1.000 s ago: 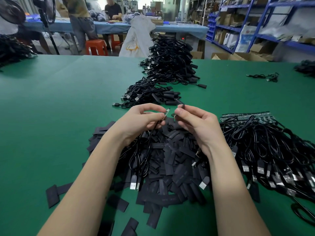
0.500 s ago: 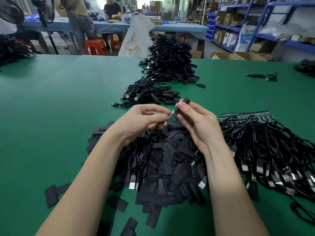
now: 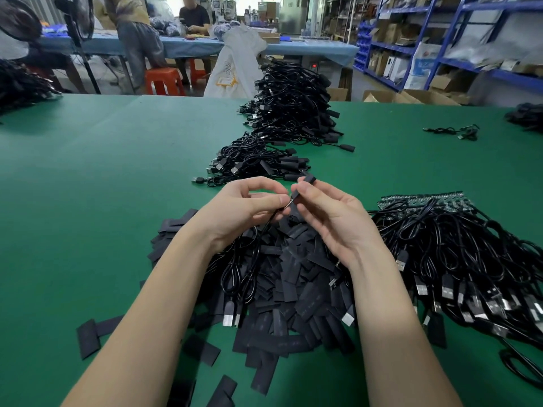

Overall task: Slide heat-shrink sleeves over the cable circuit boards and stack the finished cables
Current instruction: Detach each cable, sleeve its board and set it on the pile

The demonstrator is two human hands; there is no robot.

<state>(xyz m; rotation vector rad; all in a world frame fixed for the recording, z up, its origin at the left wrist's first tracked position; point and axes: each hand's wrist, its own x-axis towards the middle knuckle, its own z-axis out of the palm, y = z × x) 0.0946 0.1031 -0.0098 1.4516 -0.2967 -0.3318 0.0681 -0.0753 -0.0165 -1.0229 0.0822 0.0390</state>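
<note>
A black heat-shrink sleeve (image 3: 304,186) is pinched in the right hand (image 3: 329,218); a cable (image 3: 264,230) end is pinched by the left hand (image 3: 244,207), above loose sleeves (image 3: 293,289) on green table (image 3: 88,186). Finished cables (image 3: 258,163) stacked just beyond.

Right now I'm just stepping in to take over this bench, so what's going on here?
A person is sleeving cables at a green table. The left hand pinches a thin black cable near its end, while the right hand holds a black heat-shrink sleeve on that end. Loose sleeves lie heaped under the wrists, unsleeved cables lie to the right, and finished cables are stacked just beyond the hands.
</note>
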